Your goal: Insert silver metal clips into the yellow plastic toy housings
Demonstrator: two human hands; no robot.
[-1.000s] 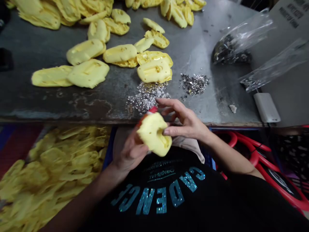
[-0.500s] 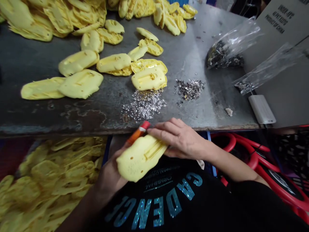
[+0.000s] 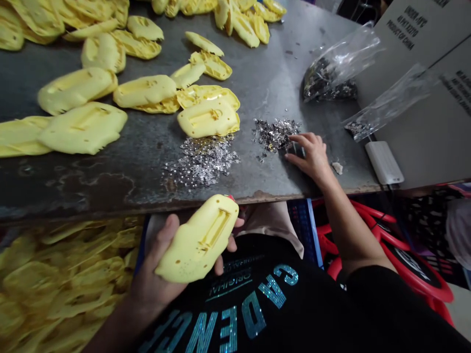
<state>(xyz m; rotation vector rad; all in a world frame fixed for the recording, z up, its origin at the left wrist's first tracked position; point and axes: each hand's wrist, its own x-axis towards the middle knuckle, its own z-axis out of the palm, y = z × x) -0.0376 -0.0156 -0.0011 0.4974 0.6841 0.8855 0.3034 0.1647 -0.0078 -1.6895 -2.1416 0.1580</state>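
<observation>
My left hand (image 3: 158,274) is closed round a yellow plastic shell (image 3: 196,240) held below the table edge, with a red tip of a tool (image 3: 231,198) peeking out behind it. My right hand (image 3: 311,154) rests on the grey metal table (image 3: 110,171), fingers curled, fingertips at the edge of a darker pile of small metal bits (image 3: 274,132). Whether it has pinched any piece I cannot make out. A lighter, shinier pile of small metal bits (image 3: 202,159) lies to the left of it.
Many yellow shells (image 3: 84,127) are spread over the table's left and back. Two clear bags with small parts (image 3: 331,68) and a white box (image 3: 384,162) lie at the right, near cardboard cartons (image 3: 415,29). A heap of yellow shells (image 3: 55,284) fills a bin below left. Red plastic stools (image 3: 405,260) stand lower right.
My right hand left the yellow shell and reached forward onto the table to the darker pile. My left hand kept the shell and lowered it slightly.
</observation>
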